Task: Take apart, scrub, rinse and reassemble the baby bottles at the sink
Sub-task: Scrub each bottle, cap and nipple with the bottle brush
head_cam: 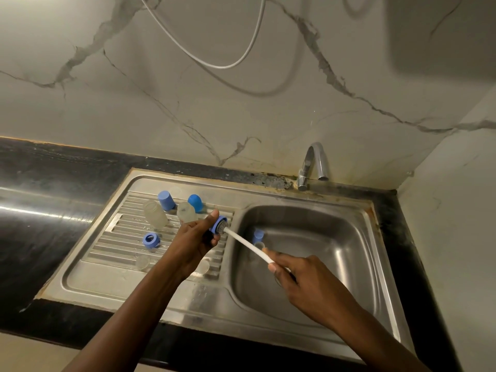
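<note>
At the left is the dark desk [40, 183], and the steel sink set into it has a ribbed drain board [107, 267]. On the board stand two clear bottles [155, 214], two blue caps [166, 200], a blue ring [151, 240] and two clear teats [142, 262]. The left hand [197, 238] curls its fingers round a second blue ring [217, 229], held above the board's right edge. The brush [224, 227] has its head inside this ring. The right hand [303, 277] pinches the white handle over the basin [335, 251], where another blue cap [258, 235] lies. No water comes from the tap [314, 165]. The step in hand seems to be scrubbing the ring. Next it probably needs rinsing, so the tap must be opened.
</note>
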A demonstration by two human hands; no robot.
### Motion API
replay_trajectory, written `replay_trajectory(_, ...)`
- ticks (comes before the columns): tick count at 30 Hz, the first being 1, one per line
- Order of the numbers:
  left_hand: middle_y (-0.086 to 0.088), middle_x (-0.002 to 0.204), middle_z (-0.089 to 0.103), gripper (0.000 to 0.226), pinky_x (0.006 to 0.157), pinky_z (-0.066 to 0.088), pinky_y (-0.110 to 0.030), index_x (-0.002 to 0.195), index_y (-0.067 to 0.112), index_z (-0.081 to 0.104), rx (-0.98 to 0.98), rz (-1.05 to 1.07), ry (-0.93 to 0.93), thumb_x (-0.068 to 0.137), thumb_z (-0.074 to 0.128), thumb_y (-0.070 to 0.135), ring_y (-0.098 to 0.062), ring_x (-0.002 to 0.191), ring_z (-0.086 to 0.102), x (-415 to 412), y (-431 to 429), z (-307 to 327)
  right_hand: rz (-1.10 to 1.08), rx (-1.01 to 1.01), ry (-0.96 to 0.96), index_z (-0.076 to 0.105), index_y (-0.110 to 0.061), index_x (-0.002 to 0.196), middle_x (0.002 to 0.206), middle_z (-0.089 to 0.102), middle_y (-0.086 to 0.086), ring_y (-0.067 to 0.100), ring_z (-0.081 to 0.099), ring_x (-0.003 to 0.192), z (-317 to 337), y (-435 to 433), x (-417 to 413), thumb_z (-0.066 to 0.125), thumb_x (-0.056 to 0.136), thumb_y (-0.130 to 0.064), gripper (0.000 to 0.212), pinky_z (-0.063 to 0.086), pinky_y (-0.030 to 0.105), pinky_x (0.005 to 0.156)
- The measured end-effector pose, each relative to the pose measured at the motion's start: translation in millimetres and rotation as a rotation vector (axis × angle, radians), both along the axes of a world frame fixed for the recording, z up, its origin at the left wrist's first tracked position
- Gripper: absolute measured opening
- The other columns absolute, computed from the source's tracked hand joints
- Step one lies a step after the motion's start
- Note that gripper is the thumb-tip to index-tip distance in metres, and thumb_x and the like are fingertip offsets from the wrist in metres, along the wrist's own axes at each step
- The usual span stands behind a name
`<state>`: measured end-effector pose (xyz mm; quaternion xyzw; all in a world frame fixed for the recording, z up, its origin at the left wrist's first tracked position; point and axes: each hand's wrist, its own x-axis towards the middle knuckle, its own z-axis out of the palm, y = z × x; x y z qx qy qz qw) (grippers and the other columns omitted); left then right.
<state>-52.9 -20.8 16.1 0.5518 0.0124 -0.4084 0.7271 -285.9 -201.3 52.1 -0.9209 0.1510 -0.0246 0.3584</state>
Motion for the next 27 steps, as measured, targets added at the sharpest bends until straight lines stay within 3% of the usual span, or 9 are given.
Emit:
replay_trajectory(5, -0.016, 0.099, 0.075, 0.045, 0.07, 0.061, -0.024, 0.102, 0.009, 0.084, -0.025, -0.031, -0.054, 0.082, 0.083, 0.05, -0.018, 0.075, 0.064, 7, 0, 8, -0.03, -0.081, -0.014, 0.044, -0.063, 0.146, 0.07, 0.066, -0.006, 0.013, 0.063, 0.061, 6, -7, 2, 0.045, 0.106, -0.057, 0.04, 0.05, 0.034, 0.054)
replay_trajectory(9, -0.017, 0.096, 0.075, 0.041, 0.069, 0.062, -0.025, 0.098, 0.012, 0.085, -0.029, -0.011, -0.037, 0.083, 0.082, 0.049, -0.018, 0.074, 0.065, 6, -3, 8, -0.038, -0.112, 0.014, 0.042, -0.06, 0.15, 0.067, 0.062, -0.007, 0.013, 0.062, 0.062, 3, -2, 0, 0.041, 0.107, -0.058, 0.043, 0.05, 0.03, 0.056)
replay_trajectory(15, -0.017, 0.092, 0.073, 0.039, 0.068, 0.062, -0.025, 0.09, 0.013, 0.086, -0.007, 0.043, -0.01, 0.081, 0.084, 0.05, -0.018, 0.072, 0.065, 3, 0, -1, -0.017, -0.078, 0.033, 0.036, -0.061, 0.152, 0.094, 0.07, -0.005, 0.016, 0.064, 0.079, 0, 14, -6, 0.04, 0.107, -0.055, 0.046, 0.054, 0.038, 0.074)
replay_trajectory(21, -0.018, 0.091, 0.073, 0.049, 0.068, 0.063, -0.025, 0.104, 0.003, 0.079, -0.02, 0.063, -0.018, 0.084, 0.081, 0.048, -0.018, 0.07, 0.066, 4, 0, 1, -0.011, -0.154, 0.049, 0.03, -0.06, 0.155, 0.076, 0.058, -0.004, 0.015, 0.057, 0.066, 10, 10, -6, 0.037, 0.109, -0.056, 0.047, 0.051, 0.034, 0.066)
replay_trajectory(27, -0.017, 0.092, 0.076, 0.058, 0.065, 0.062, -0.023, 0.117, 0.0, 0.071, -0.008, 0.11, -0.012, 0.084, 0.077, 0.048, -0.014, 0.066, 0.066, 7, -1, 2, -0.006, -0.243, 0.081, 0.028, -0.056, 0.159, 0.079, 0.065, -0.005, 0.016, 0.063, 0.07, 19, 3, -9, 0.032, 0.11, -0.056, 0.049, 0.055, 0.039, 0.07)
